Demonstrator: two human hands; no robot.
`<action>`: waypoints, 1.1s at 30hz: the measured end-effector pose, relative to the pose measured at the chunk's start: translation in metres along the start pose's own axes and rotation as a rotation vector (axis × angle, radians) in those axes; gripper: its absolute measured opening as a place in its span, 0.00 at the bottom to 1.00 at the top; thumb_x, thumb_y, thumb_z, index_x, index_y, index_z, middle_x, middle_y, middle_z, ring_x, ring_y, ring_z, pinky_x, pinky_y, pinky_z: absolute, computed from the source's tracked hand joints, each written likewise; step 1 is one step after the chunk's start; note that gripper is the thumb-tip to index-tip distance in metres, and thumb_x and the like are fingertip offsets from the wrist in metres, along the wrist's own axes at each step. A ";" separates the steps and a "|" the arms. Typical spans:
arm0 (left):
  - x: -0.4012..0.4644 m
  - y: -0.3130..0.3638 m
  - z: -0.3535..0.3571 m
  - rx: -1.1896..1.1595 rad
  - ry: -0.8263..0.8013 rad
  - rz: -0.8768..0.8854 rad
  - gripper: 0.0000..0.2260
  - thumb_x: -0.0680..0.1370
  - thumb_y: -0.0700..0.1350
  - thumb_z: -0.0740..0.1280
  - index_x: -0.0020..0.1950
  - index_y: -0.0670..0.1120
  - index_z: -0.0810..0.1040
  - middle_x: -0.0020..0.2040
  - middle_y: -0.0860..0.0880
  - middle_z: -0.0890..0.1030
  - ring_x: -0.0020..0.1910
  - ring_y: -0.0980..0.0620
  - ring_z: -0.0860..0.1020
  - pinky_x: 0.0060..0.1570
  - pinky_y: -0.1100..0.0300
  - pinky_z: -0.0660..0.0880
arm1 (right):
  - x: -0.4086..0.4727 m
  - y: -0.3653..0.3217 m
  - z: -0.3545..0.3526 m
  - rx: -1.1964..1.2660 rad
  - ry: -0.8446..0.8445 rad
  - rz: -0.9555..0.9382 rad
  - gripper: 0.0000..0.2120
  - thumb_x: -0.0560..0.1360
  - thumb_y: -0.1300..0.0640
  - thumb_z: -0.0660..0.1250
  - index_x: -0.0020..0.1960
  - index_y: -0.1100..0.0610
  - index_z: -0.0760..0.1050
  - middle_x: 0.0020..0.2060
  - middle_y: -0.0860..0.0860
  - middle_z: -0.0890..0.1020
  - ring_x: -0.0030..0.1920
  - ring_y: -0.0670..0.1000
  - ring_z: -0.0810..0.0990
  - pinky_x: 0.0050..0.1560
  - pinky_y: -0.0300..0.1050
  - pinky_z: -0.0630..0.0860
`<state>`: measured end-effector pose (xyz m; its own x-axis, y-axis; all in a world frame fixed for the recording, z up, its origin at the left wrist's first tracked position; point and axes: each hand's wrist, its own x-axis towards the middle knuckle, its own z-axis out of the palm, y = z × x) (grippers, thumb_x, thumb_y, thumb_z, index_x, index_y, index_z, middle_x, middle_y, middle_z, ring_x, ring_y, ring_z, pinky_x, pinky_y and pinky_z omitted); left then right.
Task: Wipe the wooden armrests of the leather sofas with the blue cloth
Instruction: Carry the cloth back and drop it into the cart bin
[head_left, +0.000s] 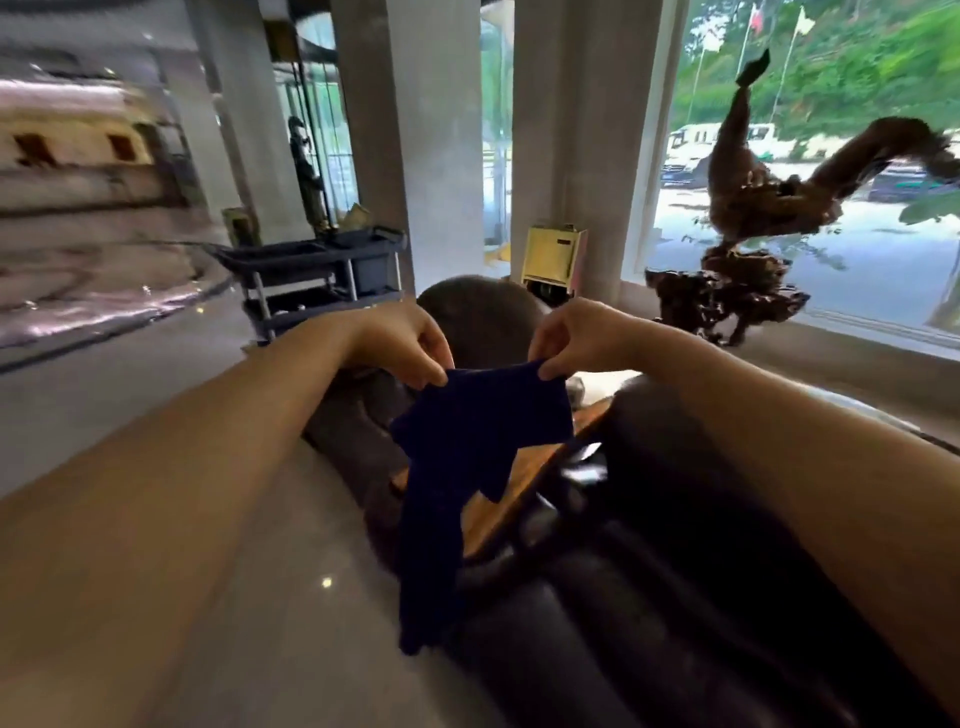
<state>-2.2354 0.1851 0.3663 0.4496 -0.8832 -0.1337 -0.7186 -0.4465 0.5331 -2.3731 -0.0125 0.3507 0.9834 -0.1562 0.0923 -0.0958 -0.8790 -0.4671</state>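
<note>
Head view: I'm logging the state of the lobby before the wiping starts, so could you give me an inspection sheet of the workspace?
Surface: wooden armrest shows orange-brown between dark leather sofas; nothing lies on its visible part.
Job's things: blue cloth hangs in the air above the armrest, not touching it.
Clutter: a whitish object just past the cloth, too blurred to name.
Grippers: left hand and right hand each pinch a top corner of the cloth with the fingers.
Cables: nothing seen.
Surroundings: dark service cart left, carved wood sculpture by the window, pillars, glossy floor.
</note>
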 end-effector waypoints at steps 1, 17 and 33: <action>-0.007 -0.021 -0.007 -0.005 0.011 -0.030 0.05 0.72 0.39 0.70 0.44 0.47 0.82 0.42 0.47 0.83 0.43 0.53 0.81 0.41 0.64 0.79 | 0.018 -0.013 0.012 -0.002 -0.028 -0.026 0.07 0.67 0.62 0.72 0.40 0.51 0.80 0.32 0.44 0.81 0.32 0.40 0.79 0.34 0.31 0.73; -0.024 -0.273 -0.122 -0.070 0.236 -0.439 0.05 0.72 0.39 0.70 0.44 0.50 0.80 0.42 0.52 0.82 0.41 0.58 0.80 0.37 0.70 0.77 | 0.340 -0.126 0.146 -0.060 -0.319 -0.460 0.07 0.68 0.61 0.72 0.44 0.54 0.79 0.47 0.53 0.84 0.47 0.51 0.81 0.53 0.47 0.77; -0.026 -0.551 -0.257 -0.157 0.289 -0.487 0.06 0.73 0.40 0.68 0.49 0.46 0.80 0.45 0.49 0.83 0.45 0.54 0.82 0.47 0.63 0.79 | 0.605 -0.261 0.271 0.037 -0.391 -0.506 0.10 0.68 0.60 0.72 0.38 0.45 0.77 0.28 0.39 0.80 0.31 0.33 0.78 0.34 0.29 0.70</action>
<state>-1.7150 0.4910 0.2913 0.8506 -0.4965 -0.1729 -0.3155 -0.7451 0.5876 -1.7114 0.2445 0.2896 0.8900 0.4557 -0.0149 0.3933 -0.7839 -0.4805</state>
